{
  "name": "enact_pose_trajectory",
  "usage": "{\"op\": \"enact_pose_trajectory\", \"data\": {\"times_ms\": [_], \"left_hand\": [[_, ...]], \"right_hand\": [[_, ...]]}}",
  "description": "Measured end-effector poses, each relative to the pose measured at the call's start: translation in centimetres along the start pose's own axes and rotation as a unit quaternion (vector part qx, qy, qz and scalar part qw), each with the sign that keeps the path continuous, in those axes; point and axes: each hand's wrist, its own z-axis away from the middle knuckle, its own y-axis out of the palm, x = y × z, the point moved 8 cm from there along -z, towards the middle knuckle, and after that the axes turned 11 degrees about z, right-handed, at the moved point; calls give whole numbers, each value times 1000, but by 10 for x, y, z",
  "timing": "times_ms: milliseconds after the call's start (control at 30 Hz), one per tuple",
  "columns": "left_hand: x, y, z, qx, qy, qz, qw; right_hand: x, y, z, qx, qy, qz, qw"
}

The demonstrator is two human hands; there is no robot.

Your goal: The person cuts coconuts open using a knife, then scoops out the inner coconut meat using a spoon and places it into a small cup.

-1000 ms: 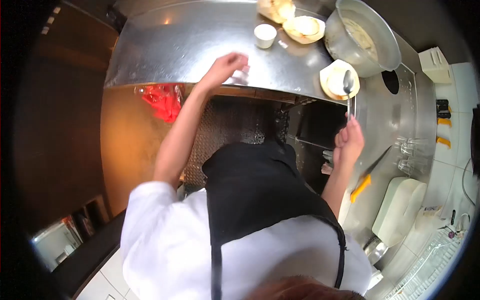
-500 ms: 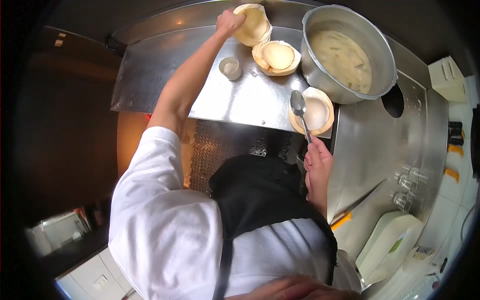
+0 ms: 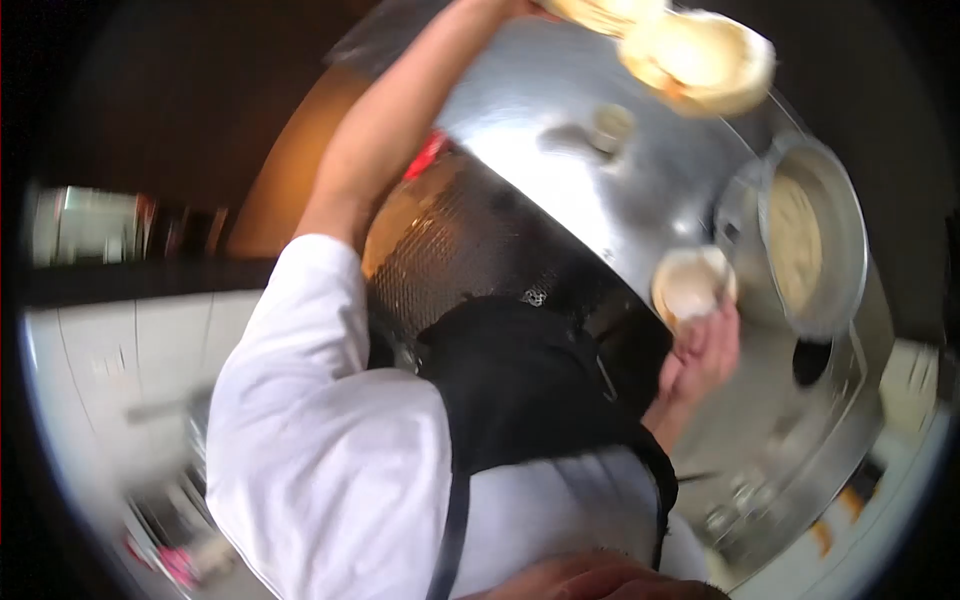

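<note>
At the top edge, my left hand (image 3: 520, 8) is partly cut off, its fingers closed on the rim of a trimmed coconut (image 3: 600, 14). Touching that one is a second opened coconut (image 3: 700, 58), its pale inside facing me. My right hand (image 3: 708, 345) is closed beside a third coconut (image 3: 688, 285) near the counter's front edge. The spoon in this hand is blurred, with only a faint dark streak showing over the coconut. A small cup (image 3: 611, 128) stands on the steel counter (image 3: 530, 85) between the coconuts.
A large metal pot (image 3: 850, 240) of pale, creamy contents stands right of the third coconut. Further right and lower are blurred glasses (image 3: 745, 505) and orange-handled items (image 3: 822, 538) by the wall. A dark textured mat (image 3: 480, 240) lies below the counter edge.
The whole view has turned and blurred, shifting counter, pot and coconuts to the right. My left hand stays at its coconut; my right hand, with the spoon, is closer to the third coconut.
</note>
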Motion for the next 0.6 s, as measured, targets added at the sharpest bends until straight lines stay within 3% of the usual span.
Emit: {"op": "enact_pose_trajectory", "data": {"times_ms": [67, 100, 133, 267, 400, 467, 567, 600], "left_hand": [[-9, -47, 48, -26, 26, 56, 998], [27, -82, 37, -32, -35, 39, 998], [6, -102, 105, -130, -3, 40, 991], [60, -218, 268, -248, -7, 156, 956], [130, -293, 498, -437, -22, 257, 862], [172, -334, 615, -488, -2, 314, 815], [199, -381, 791, -627, 19, 333, 704], [210, -391, 852, -677, 40, 315, 664]], "right_hand": [[11, 15, 0, 4, -16, 35, 999], [11, 20, -1, 13, -25, 42, 999], [11, 23, 3, 15, -34, 47, 998], [21, 82, 17, 101, -98, 90, 986], [44, 93, 41, 139, -137, 94, 976], [48, 115, 63, 123, -156, 155, 968], [52, 172, 106, 177, -173, 204, 947], [36, 170, 106, 182, -135, 199, 953]]}}
